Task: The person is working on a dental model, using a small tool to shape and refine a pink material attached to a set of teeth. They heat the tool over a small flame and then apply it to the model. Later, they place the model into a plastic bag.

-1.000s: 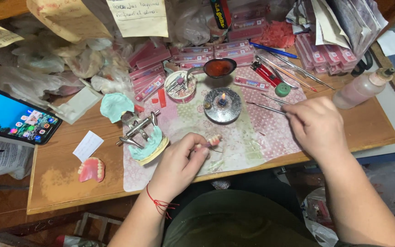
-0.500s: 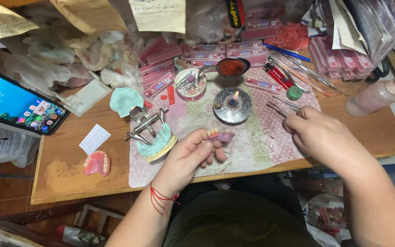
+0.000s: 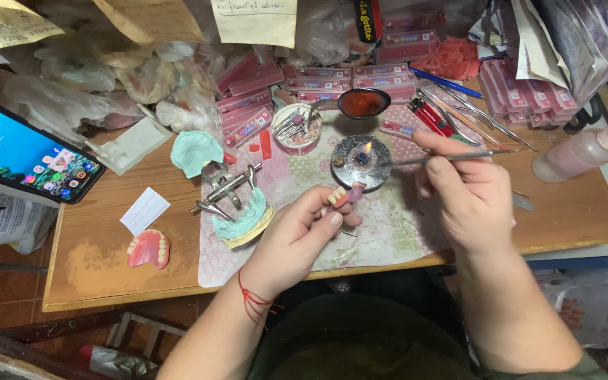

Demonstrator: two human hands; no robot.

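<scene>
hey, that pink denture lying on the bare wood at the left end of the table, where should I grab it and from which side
Pinch the pink denture across its two outer flanks, coming straight down from above. It lies flat on the wooden table with its arch of teeth facing up, and the wood around it is bare apart from a white paper slip behind it, so fingers probably fit on both sides.

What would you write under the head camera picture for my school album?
Left hand holds a small pink wax piece with teeth while right hand heats a thin metal tool at a small burner flame.

Thin shiny metal tool (image 3: 452,157), matt wooden table (image 3: 571,211)
</scene>
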